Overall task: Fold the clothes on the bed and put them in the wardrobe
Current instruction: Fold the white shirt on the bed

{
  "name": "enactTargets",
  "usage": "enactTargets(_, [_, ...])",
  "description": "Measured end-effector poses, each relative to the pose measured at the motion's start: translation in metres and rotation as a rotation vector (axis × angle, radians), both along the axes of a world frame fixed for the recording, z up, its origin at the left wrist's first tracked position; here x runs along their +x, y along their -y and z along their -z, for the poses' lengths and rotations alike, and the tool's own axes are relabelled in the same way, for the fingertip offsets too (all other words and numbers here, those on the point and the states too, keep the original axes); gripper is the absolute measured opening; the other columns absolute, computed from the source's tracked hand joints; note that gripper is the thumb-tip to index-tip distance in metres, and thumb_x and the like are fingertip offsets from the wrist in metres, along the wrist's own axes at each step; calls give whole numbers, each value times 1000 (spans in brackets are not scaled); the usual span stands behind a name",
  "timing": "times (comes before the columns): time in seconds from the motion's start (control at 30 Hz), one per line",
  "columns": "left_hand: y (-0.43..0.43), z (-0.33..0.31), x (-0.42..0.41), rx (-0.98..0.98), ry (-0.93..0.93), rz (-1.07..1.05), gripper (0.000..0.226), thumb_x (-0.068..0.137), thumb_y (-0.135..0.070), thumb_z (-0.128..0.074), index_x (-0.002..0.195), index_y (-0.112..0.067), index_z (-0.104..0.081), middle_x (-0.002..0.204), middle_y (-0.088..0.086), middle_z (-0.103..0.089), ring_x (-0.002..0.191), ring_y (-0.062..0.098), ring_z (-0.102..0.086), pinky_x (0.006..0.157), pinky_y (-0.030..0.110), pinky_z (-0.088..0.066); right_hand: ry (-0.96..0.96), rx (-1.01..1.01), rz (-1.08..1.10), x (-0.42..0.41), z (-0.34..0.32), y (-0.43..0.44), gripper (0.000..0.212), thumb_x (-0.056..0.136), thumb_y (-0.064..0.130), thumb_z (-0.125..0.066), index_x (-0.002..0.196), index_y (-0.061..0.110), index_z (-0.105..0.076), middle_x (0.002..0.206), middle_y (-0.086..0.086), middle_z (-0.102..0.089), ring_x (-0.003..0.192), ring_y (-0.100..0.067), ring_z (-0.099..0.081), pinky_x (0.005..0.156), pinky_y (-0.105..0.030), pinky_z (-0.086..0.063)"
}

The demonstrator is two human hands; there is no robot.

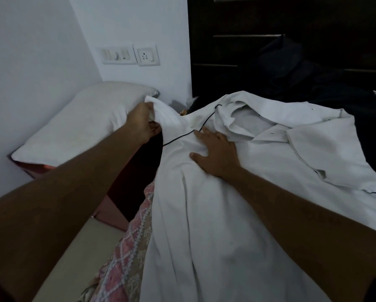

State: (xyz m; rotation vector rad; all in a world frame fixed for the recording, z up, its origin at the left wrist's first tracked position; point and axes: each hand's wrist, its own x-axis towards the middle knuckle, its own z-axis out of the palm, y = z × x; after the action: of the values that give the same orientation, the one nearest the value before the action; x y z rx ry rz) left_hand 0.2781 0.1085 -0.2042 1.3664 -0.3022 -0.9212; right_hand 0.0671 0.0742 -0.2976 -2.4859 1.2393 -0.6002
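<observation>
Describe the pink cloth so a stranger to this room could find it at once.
Start at the large white shirt with thin black piping that fills the middle of the view. Along its left edge, a pink fabric with a pale stitched diamond pattern peeks out from underneath. It is the only patterned, coloured cloth there; the shirt and the white pillow are plain.
</observation>
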Motion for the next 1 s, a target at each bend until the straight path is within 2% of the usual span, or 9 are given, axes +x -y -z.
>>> enactTargets(0.17, [17, -29, -52, -85, 403, 190, 10, 83, -26, -58, 79, -17, -60, 82, 5, -61, 79, 24, -60, 75, 38, -54, 651, 531, -51, 4, -35, 7, 56, 96, 26, -58, 150, 32, -43, 150, 2, -51, 137, -17, -46, 114, -39, -38])
enactTargets(0.23, [23, -29, -84, -106, 754, 305, 16, 90, -29, -53, 77, -20, -54, 79, 1, -57, 79, 21, -55, 71, 35, -45, 1002, 841, 85, -6, -63, 10, 24, 104, 34, -48, 116, 36, -69, 119, 5, -71, 115, -16, -62, 95, -37, -51])
enactTargets(0.3, [19, -16, -111, -48, 1034, 417, 12, 95, -31, -55, 91, -19, -57, 88, -2, -61, 82, 15, -56, 67, 27, -44, 1193, 1032, 182, -20, -78, 21, 44, 105, 38, -47, 78, 29, -80, 91, -1, -76, 88, -19, -70, 77, -35, -56])
enactTargets(0.33, [18, -3, -118, 6, 1073, 478, 17, 94, -33, -59, 101, -18, -59, 96, -1, -63, 86, 13, -58, 68, 24, -45, 1226, 1076, 222, -27, -81, 27, 44, 104, 38, -49, 80, 21, -81, 89, -5, -76, 82, -21, -71, 75, -35, -57])
enactTargets(0.47, [3, 44, -132, 36, 850, 606, 38, 90, -31, -69, 124, -17, -61, 119, 1, -65, 105, 15, -63, 88, 35, -54, 755, 694, 248, -47, -75, 31, 22, 94, 37, -59, 105, 19, -65, 106, -5, -69, 95, -24, -68, 95, -45, -55])
enactTargets(0.63, [-17, 43, -92, -133, 378, 191, 13, 92, -32, -58, 96, -23, -66, 96, 1, -67, 91, 16, -64, 75, 36, -53, 418, -118, 64, -56, -68, 14, 29, 88, 18, -65, 117, 20, -68, 107, 2, -66, 97, -16, -62, 91, -34, -52])
enactTargets(0.77, [-39, 48, -62, 122, 876, 183, 19, 85, -40, -69, 91, -23, -62, 81, -2, -64, 72, 15, -59, 66, 34, -48, 151, -353, -139, -25, -77, -4, 29, 92, 21, -60, 120, 15, -67, 115, -6, -64, 107, -26, -57, 86, -35, -48])
enactTargets(0.87, [-67, 49, -64, 470, 1093, 414, 65, 73, -63, -74, 117, -21, -52, 99, -1, -62, 85, 18, -60, 70, 33, -47, -125, -215, -4, 1, -76, -3, 50, 94, 45, -59, 134, 16, -53, 124, -9, -62, 116, -31, -58, 84, -40, -47])
enactTargets(1.0, [-110, 55, -86, 646, 1166, 538, 74, 76, -50, -74, 132, -16, -38, 124, 7, -54, 108, 29, -59, 87, 40, -49, -231, -61, 199, 6, -49, 9, 73, 88, 59, -62, 140, 12, -41, 132, -15, -59, 123, -34, -56, 93, -41, -43])
